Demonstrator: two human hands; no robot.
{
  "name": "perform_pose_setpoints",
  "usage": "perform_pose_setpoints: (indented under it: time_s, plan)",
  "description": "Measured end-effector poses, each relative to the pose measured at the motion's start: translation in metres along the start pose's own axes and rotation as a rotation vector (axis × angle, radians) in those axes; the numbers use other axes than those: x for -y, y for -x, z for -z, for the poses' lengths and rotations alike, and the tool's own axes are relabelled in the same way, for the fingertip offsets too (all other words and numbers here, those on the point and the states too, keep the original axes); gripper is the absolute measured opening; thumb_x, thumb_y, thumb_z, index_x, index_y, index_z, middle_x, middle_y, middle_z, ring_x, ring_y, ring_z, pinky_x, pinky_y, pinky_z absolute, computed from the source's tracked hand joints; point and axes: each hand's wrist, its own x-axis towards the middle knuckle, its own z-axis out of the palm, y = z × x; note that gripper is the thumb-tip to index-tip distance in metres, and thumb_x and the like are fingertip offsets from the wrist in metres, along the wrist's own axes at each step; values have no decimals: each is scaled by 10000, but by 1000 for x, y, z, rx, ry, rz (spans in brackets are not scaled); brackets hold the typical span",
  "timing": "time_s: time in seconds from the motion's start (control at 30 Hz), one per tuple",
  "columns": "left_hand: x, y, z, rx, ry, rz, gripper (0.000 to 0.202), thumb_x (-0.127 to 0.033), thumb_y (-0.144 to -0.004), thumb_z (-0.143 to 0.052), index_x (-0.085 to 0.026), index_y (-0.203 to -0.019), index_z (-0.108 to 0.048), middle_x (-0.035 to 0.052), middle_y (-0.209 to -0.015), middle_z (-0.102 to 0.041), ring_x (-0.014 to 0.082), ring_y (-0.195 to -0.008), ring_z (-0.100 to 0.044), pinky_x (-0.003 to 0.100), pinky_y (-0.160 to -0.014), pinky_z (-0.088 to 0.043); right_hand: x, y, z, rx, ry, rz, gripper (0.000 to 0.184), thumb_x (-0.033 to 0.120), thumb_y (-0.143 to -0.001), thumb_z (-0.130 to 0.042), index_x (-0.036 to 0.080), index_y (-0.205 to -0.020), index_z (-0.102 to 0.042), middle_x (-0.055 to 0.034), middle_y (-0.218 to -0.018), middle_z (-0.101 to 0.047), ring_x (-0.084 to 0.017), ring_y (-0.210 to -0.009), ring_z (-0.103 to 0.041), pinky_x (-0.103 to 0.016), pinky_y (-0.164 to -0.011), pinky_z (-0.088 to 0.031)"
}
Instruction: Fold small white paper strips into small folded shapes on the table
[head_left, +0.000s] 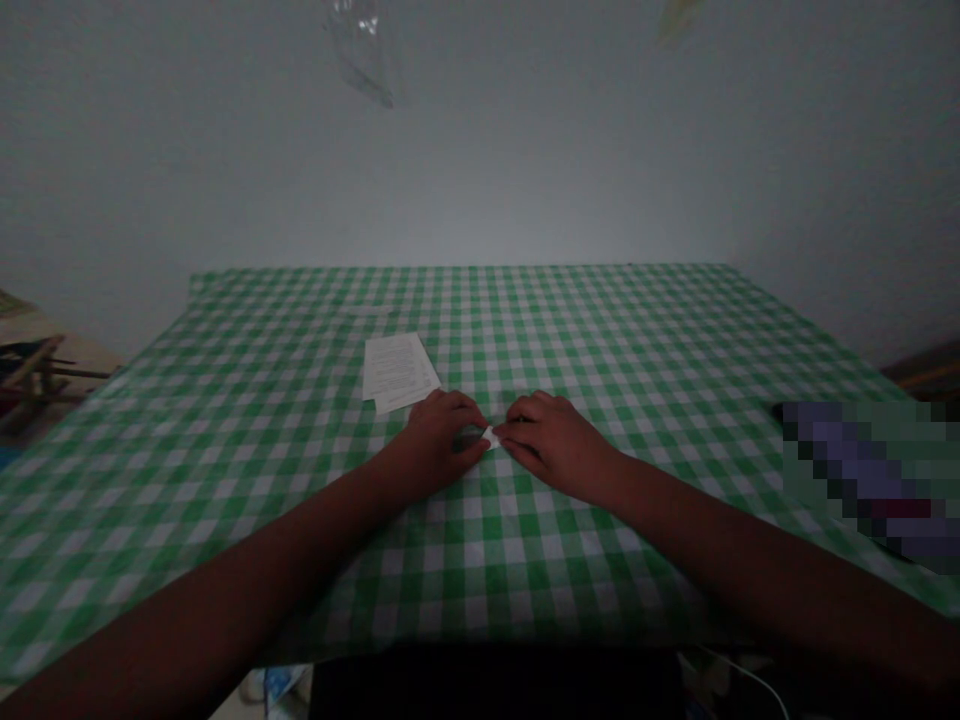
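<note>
Between my two hands, low over the table, is a small piece of white paper (491,437), partly covered by fingertips. My left hand (442,440) pinches its left side with thumb and fingers. From the other side my right hand (551,440) grips it with its fingertips pressed together. Just beyond my left hand lie printed paper sheets (396,368), overlapping each other, with lines of small text. How the small paper is folded is too fine to make out.
A green and white checked cloth (600,340) covers the table, which meets a pale wall (525,150). At the right edge lies a dark, pixelated object (862,470). A clear plastic bag (364,50) hangs on the wall. Wooden pieces (37,370) stand beyond the table's left side.
</note>
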Motion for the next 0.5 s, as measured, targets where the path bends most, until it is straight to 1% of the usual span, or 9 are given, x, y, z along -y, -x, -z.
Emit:
perform_pose_setpoints:
  time_s: [0.13, 0.3, 0.37, 0.5]
  plan:
    - [1, 1, 1, 18, 34, 17, 191, -308, -840, -672, -231, -1014, -665, 48, -1113, -631, 231, -1051, -544, 447, -975, -421, -1, 1, -1, -8, 5, 1, 234, 290, -979, -517, 231, -1099, -710, -74, -1001, -632, -221, -951, -525, -394, -833, -417]
    - [-3, 1, 8, 0, 48, -22, 191, -261, -853, -628, -193, -1030, -655, 74, -1106, -626, 232, -1046, -552, 442, -978, -438, -2, 1, 0, 1, 17, 4, 247, 299, -985, -508, 238, -1131, -698, -71, -1018, -632, -224, -966, -526, -394, -834, -416]
    - [-5, 1, 13, 27, 56, -52, 187, -232, -865, -597, -198, -1033, -672, 73, -1107, -626, 226, -1047, -561, 426, -983, -445, -2, 1, 0, 0, 17, 7, 248, 295, -988, -502, 239, -1130, -698, -69, -1026, -633, -225, -971, -526, -394, -839, -416]
    - [-6, 1, 26, 146, 96, -97, 233, -206, -890, -542, -205, -1068, -692, 75, -1143, -627, 211, -1067, -587, 386, -997, -460, -2, 2, 0, 7, 11, 10, 247, 287, -990, -498, 224, -1102, -708, -71, -1017, -634, -222, -962, -529, -389, -841, -422]
